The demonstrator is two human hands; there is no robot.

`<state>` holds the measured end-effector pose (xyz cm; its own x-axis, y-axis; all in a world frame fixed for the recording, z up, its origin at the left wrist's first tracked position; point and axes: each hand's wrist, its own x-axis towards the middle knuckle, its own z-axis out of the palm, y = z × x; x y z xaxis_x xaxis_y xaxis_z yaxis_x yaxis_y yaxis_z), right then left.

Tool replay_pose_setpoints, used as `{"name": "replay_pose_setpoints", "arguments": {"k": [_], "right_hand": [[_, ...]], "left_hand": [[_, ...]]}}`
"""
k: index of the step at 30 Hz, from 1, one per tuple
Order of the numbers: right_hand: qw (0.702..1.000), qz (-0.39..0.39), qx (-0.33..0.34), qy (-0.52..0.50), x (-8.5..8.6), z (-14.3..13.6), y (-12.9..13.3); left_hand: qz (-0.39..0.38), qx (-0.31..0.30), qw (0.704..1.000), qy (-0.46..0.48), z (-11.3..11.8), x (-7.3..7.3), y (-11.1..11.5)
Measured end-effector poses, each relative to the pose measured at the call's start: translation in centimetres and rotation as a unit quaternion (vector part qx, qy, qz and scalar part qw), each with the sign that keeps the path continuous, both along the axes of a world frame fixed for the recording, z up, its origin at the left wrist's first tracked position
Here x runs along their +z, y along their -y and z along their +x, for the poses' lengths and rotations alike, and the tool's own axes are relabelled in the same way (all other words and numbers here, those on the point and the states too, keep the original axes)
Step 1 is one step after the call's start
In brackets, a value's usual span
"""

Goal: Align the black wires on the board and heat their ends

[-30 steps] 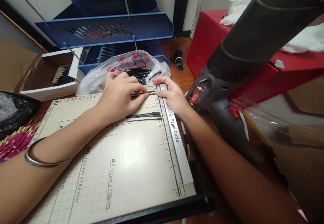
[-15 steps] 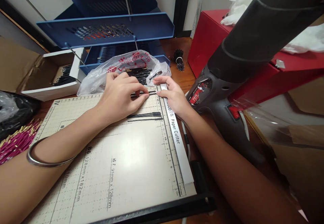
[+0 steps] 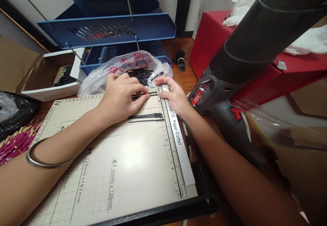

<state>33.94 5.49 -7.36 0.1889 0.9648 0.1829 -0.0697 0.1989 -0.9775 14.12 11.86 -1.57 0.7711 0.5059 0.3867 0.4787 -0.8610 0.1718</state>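
Clocked from the paper cutter (image 3: 143, 157), the white box (image 3: 51, 90) at ten and plastic bag (image 3: 98, 77) at twelve hold dark strands (image 3: 141, 76), the left hand (image 3: 124, 96) pinches at least one black strand (image 3: 154, 93) at one, the right hand's (image 3: 176, 98) grip is indeterminable, and a dark appliance (image 3: 237, 60) crowds two o'clock.

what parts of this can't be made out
In the head view:
Pinched black cords: left ends hidden behind left hand.
Brand lettering on paper cutter: partly covered by right hand.
Magenta gold-tipped cords: cut off by left edge.
Black tube: top cut off by picture's upper edge.
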Motion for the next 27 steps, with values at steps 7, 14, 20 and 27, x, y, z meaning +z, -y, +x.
{"name": "replay_pose_setpoints", "arguments": {"k": [7,14,20,27], "right_hand": [[1.000,0.021,-0.007,0.006,-0.19,-0.05,-0.05],[1.000,0.029,-0.003,0.011,-0.18,0.01,-0.05],[1.000,0.019,-0.007,-0.007,-0.36,-0.20,-0.05],[1.000,0.013,-0.019,-0.007,-0.39,-0.33,-0.28]], "left_hand": [[-0.004,-0.004,1.000,0.003,0.05,0.00,-0.06],[-0.002,-0.004,1.000,0.002,0.07,0.03,0.00],[-0.005,-0.005,1.000,0.000,0.05,0.07,-0.07],[-0.005,-0.002,1.000,0.002,0.06,0.08,-0.05]]}}
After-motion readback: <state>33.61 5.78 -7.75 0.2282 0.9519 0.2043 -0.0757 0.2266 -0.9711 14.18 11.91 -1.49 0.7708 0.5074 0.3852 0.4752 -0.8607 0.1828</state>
